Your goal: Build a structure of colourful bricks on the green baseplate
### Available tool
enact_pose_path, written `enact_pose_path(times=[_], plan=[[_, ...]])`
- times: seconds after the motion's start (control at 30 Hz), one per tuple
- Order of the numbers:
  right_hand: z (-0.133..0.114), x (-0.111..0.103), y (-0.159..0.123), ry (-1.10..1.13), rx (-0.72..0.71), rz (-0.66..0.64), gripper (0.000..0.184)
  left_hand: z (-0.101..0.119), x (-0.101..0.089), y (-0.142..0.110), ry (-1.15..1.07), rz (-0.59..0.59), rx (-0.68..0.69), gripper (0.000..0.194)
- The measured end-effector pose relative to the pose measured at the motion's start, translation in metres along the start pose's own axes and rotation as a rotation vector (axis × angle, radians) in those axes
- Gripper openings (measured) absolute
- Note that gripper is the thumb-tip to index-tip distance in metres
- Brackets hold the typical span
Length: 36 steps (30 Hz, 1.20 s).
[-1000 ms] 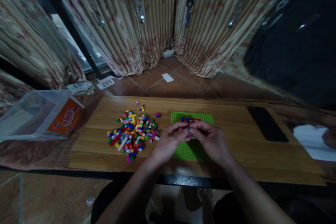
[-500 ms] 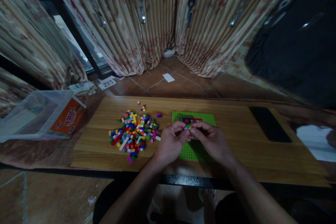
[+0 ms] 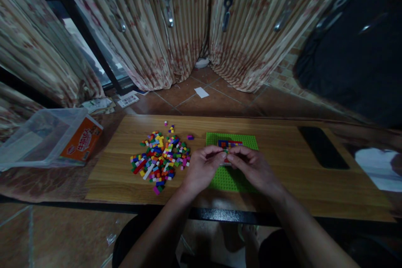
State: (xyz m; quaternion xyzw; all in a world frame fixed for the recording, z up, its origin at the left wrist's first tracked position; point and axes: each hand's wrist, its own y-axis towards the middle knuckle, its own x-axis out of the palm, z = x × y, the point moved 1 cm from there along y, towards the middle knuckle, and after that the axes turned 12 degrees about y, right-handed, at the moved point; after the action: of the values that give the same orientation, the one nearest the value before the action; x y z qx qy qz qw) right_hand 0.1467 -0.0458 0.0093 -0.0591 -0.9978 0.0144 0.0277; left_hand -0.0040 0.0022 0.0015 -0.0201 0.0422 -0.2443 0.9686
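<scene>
Over a green studded baseplate, my left hand and my right hand meet fingertip to fingertip. Both are closed, pinching small toy bricks between thumbs and forefingers. A bit of green shows there; the fingers cover most of the rest. Just beyond my fingertips, a row of joined bricks in blue, red and other colours sits on the baseplate's far part. Left of my left hand lies a pile of loose, multicoloured toy bricks.
A wooden tabletop carries everything, with a dark flat slab at its right. A clear plastic bin with an orange label stands off the left end. White paper lies beyond the right end. Striped curtains hang behind.
My hands stay together over the baseplate, with the fingertips slightly shifted around the small bricks. The pile and the row of bricks look the same.
</scene>
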Motion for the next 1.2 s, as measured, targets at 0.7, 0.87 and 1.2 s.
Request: enact_pose_path(times=[0.7, 0.87, 1.2], plan=[[0.009, -0.030, 0.005, -0.514, -0.283, 0.065, 0.019, -0.009, -0.024, 0.016, 0.125, 0.211, -0.122, 0.014], [0.019, -0.018, 0.005, -0.653, -0.361, 0.046, 0.013, -0.014, -0.015, 0.012, 0.310, 0.096, -0.137, 0.016], [0.033, -0.011, 0.015, -0.681, -0.377, 0.148, 0.007, -0.019, -0.007, 0.010, 0.359, 0.042, -0.100, 0.020]])
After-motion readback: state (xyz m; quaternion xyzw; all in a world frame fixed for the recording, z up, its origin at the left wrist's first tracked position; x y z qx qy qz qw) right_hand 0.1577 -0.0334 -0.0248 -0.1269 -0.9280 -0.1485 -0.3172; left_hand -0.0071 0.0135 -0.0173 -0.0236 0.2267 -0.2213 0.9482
